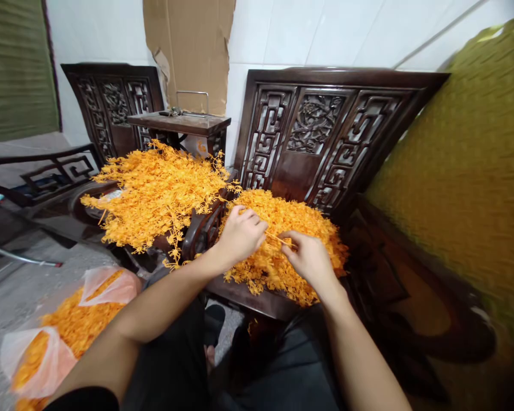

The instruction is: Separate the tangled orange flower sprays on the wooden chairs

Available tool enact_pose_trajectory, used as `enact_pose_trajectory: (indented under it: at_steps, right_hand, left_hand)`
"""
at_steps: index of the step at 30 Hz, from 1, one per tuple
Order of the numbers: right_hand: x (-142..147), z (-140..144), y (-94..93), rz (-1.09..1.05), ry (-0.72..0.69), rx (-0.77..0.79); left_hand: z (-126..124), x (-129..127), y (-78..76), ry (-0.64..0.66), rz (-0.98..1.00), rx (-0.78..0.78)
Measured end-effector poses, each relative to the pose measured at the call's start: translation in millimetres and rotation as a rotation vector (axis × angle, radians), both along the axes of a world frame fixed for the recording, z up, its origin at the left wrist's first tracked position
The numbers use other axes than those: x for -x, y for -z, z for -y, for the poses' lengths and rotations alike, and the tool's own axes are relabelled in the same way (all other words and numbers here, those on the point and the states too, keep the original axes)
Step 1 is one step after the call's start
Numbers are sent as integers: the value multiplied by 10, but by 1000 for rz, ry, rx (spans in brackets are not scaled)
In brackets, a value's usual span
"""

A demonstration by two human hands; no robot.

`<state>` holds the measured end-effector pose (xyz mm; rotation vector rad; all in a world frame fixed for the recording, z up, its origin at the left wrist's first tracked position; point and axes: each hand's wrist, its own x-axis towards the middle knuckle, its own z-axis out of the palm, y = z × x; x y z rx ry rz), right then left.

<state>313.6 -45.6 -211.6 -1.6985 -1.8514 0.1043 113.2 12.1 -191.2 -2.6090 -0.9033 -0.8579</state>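
Note:
A thin orange plastic sprig is stretched between my two hands. My left hand pinches one end and my right hand grips the other. Both hands hover over a heap of small orange plastic pieces piled on the seat of a dark carved wooden chair in front of me. A second, larger heap of orange branched sprigs lies on the chair to the left.
A clear plastic bag of orange pieces sits on the concrete floor at lower left. A small dark side table stands between the chairs. A yellow-green woven mat leans at the right. Torn cardboard is on the white wall.

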Motion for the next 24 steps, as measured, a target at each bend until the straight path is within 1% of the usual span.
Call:
enact_pose_trajectory:
  at_steps: [3, 5, 7, 9, 10, 12, 14, 16, 18, 19, 20, 21, 22, 24]
  right_hand:
    - [0, 35, -48, 260, 105, -131]
    - [-4, 53, -87, 367, 99, -203]
    - [-36, 52, -103, 417, 84, -219]
    - [-101, 37, -92, 377, 76, -213]
    - [-141, 30, -80, 311, 49, -209]
    - [-223, 31, -56, 74, -50, -182]
    - [-288, 62, -40, -236, -181, -52]
    - [-320, 119, -38, -508, -291, 159]
    - [-317, 174, -40, -696, -380, 327]
    - [-304, 191, -40, -757, -419, 372]
    - [-285, 197, -38, -787, -452, 406]
    - [-262, 192, -32, -773, -476, 441]
    - [-237, 177, -24, -715, -483, 472]
    - [-178, 129, 4, -540, -443, 484]
  left_hand:
    - [31, -11, -32, -35, -114, -49]
    - [43, -1, -75, -51, -145, -52]
    - [37, 39, -121, -69, -146, -49]
    - [10, 107, -154, -76, -128, -29]
    - [-11, 145, -162, -65, -115, -5]
    - [-61, 215, -161, -31, -78, 75]
    - [-109, 259, -149, -9, -13, 195]
    - [-143, 266, -141, 16, 84, 359]
    - [-156, 247, -147, 94, 180, 602]
    - [-157, 234, -156, 144, 227, 734]
    - [-155, 222, -168, 188, 275, 856]
    - [-152, 214, -183, 220, 324, 956]
    - [-150, 211, -200, 238, 368, 1031]
    - [-147, 212, -231, 228, 429, 1115]
